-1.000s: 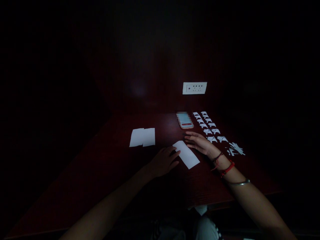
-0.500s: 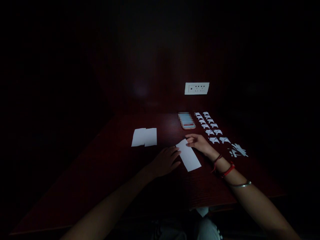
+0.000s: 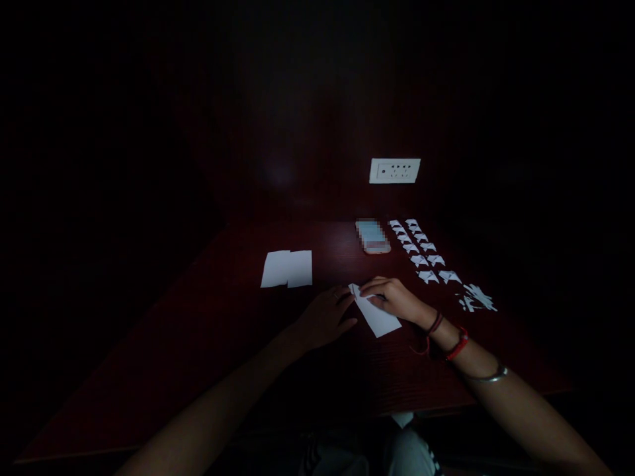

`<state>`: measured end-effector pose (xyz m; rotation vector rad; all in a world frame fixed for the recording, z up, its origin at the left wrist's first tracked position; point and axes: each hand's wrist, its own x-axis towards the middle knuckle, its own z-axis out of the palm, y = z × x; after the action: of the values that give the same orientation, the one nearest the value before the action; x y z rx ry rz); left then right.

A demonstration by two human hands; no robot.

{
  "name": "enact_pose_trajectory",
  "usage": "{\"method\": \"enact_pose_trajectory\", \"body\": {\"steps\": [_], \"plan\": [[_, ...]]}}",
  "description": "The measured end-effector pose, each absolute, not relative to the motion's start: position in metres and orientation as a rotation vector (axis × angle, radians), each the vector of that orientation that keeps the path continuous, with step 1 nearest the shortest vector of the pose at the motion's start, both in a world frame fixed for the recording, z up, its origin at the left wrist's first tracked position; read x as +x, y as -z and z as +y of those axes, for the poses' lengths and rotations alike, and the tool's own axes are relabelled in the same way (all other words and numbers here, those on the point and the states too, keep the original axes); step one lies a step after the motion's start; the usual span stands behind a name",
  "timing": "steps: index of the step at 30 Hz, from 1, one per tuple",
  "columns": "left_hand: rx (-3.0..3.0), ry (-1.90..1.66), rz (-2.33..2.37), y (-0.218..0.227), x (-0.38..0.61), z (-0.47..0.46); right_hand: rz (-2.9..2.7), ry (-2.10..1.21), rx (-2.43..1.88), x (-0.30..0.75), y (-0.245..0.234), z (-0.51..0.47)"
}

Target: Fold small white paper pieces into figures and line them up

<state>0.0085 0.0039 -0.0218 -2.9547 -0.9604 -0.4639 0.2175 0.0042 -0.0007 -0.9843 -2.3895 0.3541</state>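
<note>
A white rectangular sheet of paper (image 3: 381, 318) lies slanted on the dark red table between my hands, its far end folded over toward me. My right hand (image 3: 394, 297) is closed on this folded end, fingers bent and pressing it down. At the sheet's far left edge, my left hand (image 3: 325, 317) rests its fingertips on the paper, with its fingers stretched out and the thumb apart. The fingers partly cover the fold.
Two white paper sheets (image 3: 286, 269) lie side by side at left. A phone (image 3: 373, 237) is farther back. Two rows of small folded paper pieces (image 3: 419, 260) stand at right, near a pile of paper strips (image 3: 479, 297). A wall socket (image 3: 395, 170) is behind.
The sheet's far right corner has been folded over toward me. My right hand has moved nearer and pressed onto the fold; my left hand has barely moved.
</note>
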Motion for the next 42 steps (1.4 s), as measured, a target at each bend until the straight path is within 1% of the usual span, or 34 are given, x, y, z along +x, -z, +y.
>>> {"method": "enact_pose_trajectory", "body": {"steps": [7,13,20,28,33,42], "plan": [[-2.928,0.474,-0.978,0.022,0.008,0.001,-2.387,-0.319,-0.880,0.221,0.011,0.000],[-2.928,0.494,-1.016,0.022,0.009,-0.001,-2.386,-0.220,-0.845,0.222,0.022,-0.001],[-2.926,0.542,-1.093,0.022,0.009,0.000,-2.461,-0.179,-0.808,0.222,0.018,-0.003],[-2.916,0.395,-1.052,0.025,0.009,0.000,-2.527,-0.088,-0.769,0.221,0.016,-0.005],[-2.897,0.378,-1.059,0.024,0.009,-0.002,-2.583,-0.015,-0.738,0.220,0.014,-0.006],[-2.879,0.370,-1.064,0.023,0.010,-0.003,-2.555,-0.067,-0.752,0.219,0.013,-0.006]]}}
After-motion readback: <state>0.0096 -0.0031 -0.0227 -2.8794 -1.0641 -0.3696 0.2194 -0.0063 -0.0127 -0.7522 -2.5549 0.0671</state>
